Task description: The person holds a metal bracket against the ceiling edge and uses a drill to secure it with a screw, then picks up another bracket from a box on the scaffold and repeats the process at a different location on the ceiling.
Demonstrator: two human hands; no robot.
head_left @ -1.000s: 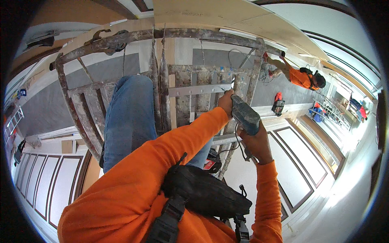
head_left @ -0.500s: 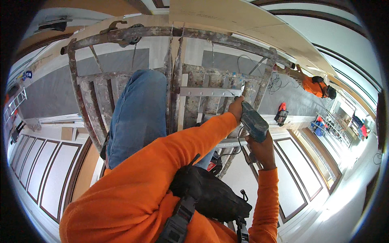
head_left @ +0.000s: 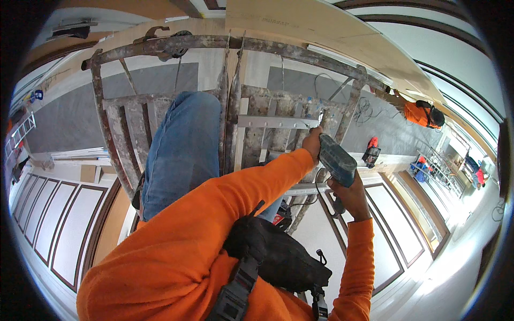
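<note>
My right hand [head_left: 349, 197] grips a dark grey-green power tool [head_left: 336, 158] with a black cord, angled up toward a perforated silver metal strip [head_left: 273, 121] on the paint-spattered scaffold. My left hand [head_left: 311, 142] is closed at the tool's front, by the strip's right end; what its fingers hold is hidden. My orange-sleeved arms cross the lower middle. A blue-jeaned leg [head_left: 184, 139] rests on the scaffold left of the strip, and a black bag [head_left: 267, 257] is strapped at my front.
The scaffold's rail [head_left: 278, 49] spans the top. At right, a co-worker in orange [head_left: 420, 112] bends near loose wires. A red-and-black bag [head_left: 372, 150] lies on the floor below. A ladder [head_left: 21, 136] stands far left; clutter and another person [head_left: 474, 171] are far right.
The scene has shifted right and slightly up in view since a second ago. My hands keep their holds on and by the tool. The co-worker at right is bent lower, farther right.
</note>
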